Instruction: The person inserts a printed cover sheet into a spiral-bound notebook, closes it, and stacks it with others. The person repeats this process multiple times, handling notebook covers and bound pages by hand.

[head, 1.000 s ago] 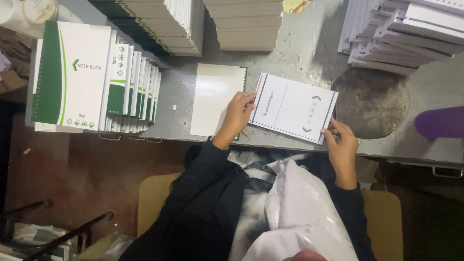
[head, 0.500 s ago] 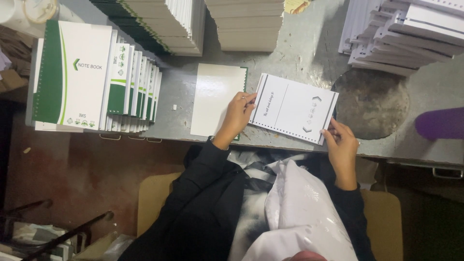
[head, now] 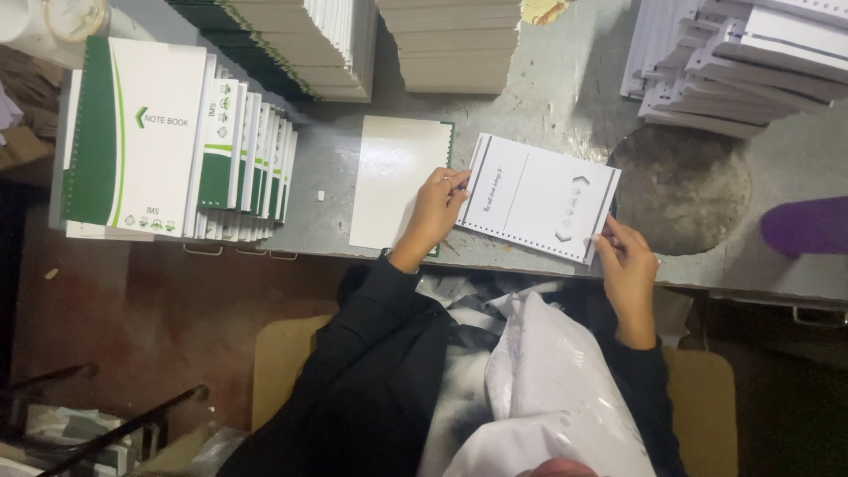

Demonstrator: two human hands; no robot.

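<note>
Holding a punched white sheet (head: pixel 541 197) flat on the grey worktop (head: pixel 548 97), just right of a blank cream card (head: pixel 397 181). Left hand (head: pixel 435 212) curled, fingertips pinching the sheet's left edge. Right hand (head: pixel 629 265) partly closed on its lower right corner. Fanned green-and-white notebooks (head: pixel 177 150) well to the left; stacked paper blocks (head: pixel 455 44) beyond; a purple object (head: pixel 808 225) at far right.

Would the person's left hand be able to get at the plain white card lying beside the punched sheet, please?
Probably yes: the left hand rests at the punched sheet's left edge, already overlapping the white card, with nothing lying between them.
</note>
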